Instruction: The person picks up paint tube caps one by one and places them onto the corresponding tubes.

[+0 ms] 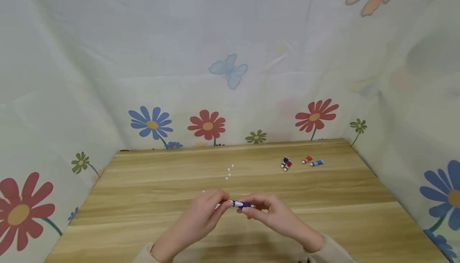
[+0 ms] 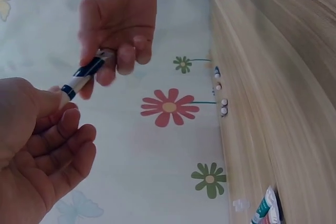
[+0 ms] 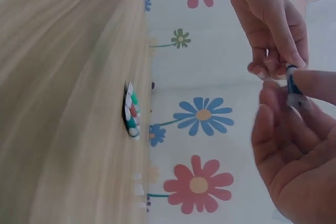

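Both hands meet over the front middle of the table, at a small dark blue and white paint tube (image 1: 244, 204). My left hand (image 1: 205, 210) pinches its white end between thumb and index finger, the cap end hidden by the fingertips. The dark crimped end is held by the thumb and fingers of my right hand (image 1: 271, 214). In the left wrist view the tube (image 2: 83, 77) slants between the two hands, clear of the table. The right wrist view shows the right thumb lying along the tube (image 3: 294, 85).
Several small tubes, including a red one (image 1: 307, 159) and a blue one (image 1: 317, 163), lie at the table's back right. Little white pieces (image 1: 229, 174) sit in a row near the middle. More tubes with green and red bands (image 3: 132, 111) lie together on the table (image 3: 79, 129).
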The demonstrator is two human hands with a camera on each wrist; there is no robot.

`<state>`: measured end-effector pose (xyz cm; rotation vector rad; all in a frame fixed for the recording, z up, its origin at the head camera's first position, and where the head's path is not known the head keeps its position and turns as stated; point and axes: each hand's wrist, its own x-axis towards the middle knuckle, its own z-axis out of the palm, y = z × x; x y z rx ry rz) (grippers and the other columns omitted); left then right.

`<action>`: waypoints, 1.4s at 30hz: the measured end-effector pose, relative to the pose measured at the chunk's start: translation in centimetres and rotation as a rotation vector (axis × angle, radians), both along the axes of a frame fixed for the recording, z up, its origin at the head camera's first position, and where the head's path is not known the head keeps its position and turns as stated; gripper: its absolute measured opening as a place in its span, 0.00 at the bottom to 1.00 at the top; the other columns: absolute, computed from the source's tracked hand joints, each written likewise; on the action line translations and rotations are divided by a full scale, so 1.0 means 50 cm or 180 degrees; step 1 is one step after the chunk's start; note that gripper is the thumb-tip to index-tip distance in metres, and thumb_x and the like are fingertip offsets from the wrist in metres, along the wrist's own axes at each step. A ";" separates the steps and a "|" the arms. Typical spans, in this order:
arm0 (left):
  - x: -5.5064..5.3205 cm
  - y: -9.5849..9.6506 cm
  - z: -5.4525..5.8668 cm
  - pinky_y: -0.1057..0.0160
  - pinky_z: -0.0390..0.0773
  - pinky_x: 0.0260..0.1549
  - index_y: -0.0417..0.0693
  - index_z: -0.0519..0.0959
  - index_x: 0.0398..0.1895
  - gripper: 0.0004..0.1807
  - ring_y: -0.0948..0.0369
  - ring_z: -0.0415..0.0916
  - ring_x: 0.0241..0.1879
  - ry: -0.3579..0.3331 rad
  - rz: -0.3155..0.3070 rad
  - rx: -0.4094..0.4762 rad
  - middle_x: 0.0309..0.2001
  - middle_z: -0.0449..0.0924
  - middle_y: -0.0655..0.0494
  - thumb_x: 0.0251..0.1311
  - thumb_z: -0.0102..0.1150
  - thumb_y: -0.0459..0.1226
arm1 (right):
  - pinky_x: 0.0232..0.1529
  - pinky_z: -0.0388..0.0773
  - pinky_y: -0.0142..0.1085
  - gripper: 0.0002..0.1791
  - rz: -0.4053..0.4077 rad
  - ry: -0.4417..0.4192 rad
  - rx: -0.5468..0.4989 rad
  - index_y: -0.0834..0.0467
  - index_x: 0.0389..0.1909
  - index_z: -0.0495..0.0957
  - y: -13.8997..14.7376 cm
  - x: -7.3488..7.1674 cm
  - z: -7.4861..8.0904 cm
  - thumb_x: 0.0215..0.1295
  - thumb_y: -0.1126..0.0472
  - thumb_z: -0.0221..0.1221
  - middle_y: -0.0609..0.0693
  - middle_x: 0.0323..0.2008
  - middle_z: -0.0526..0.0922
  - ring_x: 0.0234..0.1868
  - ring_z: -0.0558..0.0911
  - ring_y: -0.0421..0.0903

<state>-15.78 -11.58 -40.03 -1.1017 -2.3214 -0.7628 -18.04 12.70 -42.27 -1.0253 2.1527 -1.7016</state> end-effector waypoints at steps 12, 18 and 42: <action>-0.002 0.001 0.020 0.69 0.78 0.31 0.51 0.81 0.39 0.05 0.70 0.72 0.31 -0.0388 0.0096 0.0025 0.33 0.79 0.67 0.71 0.59 0.41 | 0.35 0.80 0.34 0.11 -0.0244 0.0804 0.0368 0.46 0.49 0.86 -0.001 -0.002 0.020 0.68 0.52 0.65 0.38 0.35 0.82 0.34 0.80 0.37; -0.004 0.008 0.011 0.66 0.81 0.36 0.51 0.82 0.39 0.06 0.71 0.76 0.36 -0.0519 0.0050 0.0196 0.35 0.81 0.66 0.72 0.58 0.41 | 0.39 0.82 0.34 0.10 -0.0090 0.0593 0.0455 0.52 0.47 0.86 -0.011 -0.002 0.023 0.67 0.56 0.66 0.43 0.38 0.86 0.36 0.83 0.37; -0.013 -0.016 0.013 0.64 0.82 0.37 0.52 0.86 0.44 0.09 0.67 0.82 0.39 -0.1569 -0.0032 0.0706 0.39 0.86 0.66 0.70 0.61 0.44 | 0.43 0.82 0.34 0.11 -0.0064 -0.0068 0.0406 0.55 0.48 0.85 -0.020 -0.003 0.008 0.68 0.56 0.66 0.45 0.39 0.87 0.40 0.84 0.42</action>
